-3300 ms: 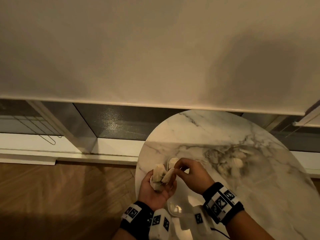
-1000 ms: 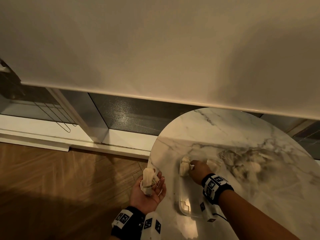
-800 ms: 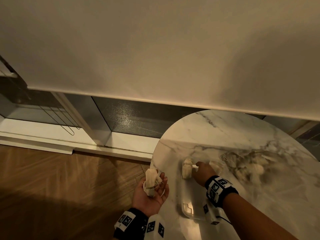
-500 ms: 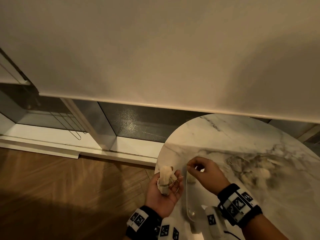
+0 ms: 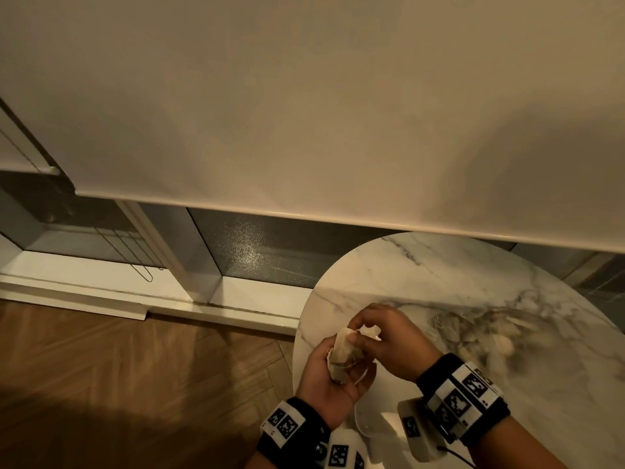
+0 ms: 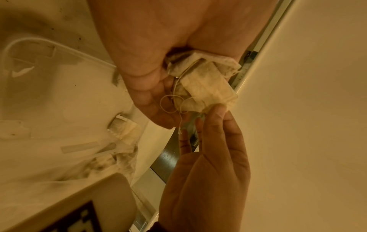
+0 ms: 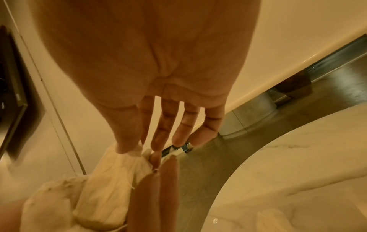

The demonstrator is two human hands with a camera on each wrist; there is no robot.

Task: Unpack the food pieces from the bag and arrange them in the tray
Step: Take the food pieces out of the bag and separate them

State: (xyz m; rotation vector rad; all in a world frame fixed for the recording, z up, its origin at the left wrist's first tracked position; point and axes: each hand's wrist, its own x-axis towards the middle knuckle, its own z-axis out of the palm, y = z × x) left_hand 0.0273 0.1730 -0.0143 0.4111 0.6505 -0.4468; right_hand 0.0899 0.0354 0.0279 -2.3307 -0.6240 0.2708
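Observation:
My left hand (image 5: 333,377) is cupped round a small bundle of pale, pouch-like food pieces (image 5: 341,353) with loose threads, held over the table's left edge. My right hand (image 5: 385,336) meets it from the right, thumb and forefinger pinching the top of one piece (image 7: 129,157). In the left wrist view the bundle (image 6: 206,84) lies in the left palm (image 6: 139,62), with the right hand's fingertips (image 6: 216,109) touching its end. The clear plastic tray (image 5: 375,421) lies on the table under my wrists, and a piece (image 6: 125,130) lies in it.
The round marble table (image 5: 456,282) ends just left of my hands, above a wooden floor (image 5: 135,367). A crumpled clear bag (image 5: 473,336) with more pale pieces lies to the right on the table. A white blind and a window frame stand behind.
My right hand left the far end of the tray, where it had set a piece down, and came back to the bundle in my left hand. It now pinches another piece.

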